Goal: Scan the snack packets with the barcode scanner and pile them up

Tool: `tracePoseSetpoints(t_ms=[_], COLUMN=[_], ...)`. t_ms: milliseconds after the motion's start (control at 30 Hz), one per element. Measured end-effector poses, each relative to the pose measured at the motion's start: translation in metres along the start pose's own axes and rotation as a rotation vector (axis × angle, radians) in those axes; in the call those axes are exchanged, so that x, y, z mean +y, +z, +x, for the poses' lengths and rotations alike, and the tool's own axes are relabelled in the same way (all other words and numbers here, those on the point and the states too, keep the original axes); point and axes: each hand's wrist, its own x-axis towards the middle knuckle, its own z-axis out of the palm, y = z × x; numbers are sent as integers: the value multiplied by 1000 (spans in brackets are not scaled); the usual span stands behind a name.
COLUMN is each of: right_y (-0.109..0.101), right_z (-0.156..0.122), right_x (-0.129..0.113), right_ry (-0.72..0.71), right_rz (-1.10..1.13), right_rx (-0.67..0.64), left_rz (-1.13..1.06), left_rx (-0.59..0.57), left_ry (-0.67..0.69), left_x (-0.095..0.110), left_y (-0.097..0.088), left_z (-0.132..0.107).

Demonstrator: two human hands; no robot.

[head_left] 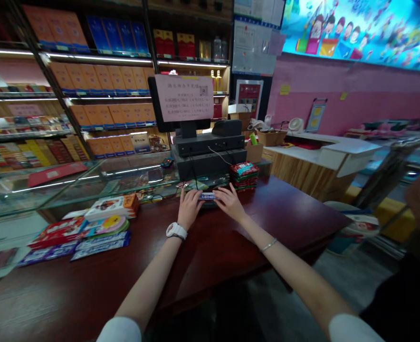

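My left hand (190,206) and my right hand (229,202) meet over a dark red wooden counter (195,270), with their fingertips on either end of a small blue and white packet (207,195). A dark flat object (208,205) lies partly hidden under the packet, and I cannot tell what it is. Just beyond my right hand stands a stack of red and green packets (244,175). A white watch (176,231) circles my left wrist.
A black till with a raised screen (208,147) stands behind the hands. Left of them lie several boxed and flat packets (78,232), next to a glass display case (89,180). Shelves of boxed goods (99,80) line the back, and a white counter (324,147) stands at right.
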Motion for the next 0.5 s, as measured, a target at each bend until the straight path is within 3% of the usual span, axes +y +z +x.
tracePoseSetpoints(t_ms=[300,500], right_y=[36,66], right_z=[37,53], right_x=[-39,-65], right_ry=[-31,-27], right_rz=[57,108], right_rx=[1,58], left_rz=[85,125], left_rx=[76,119], left_ry=[-88,-133], left_x=[-40,-63], left_y=[-40,-52], left_z=[-18,-40])
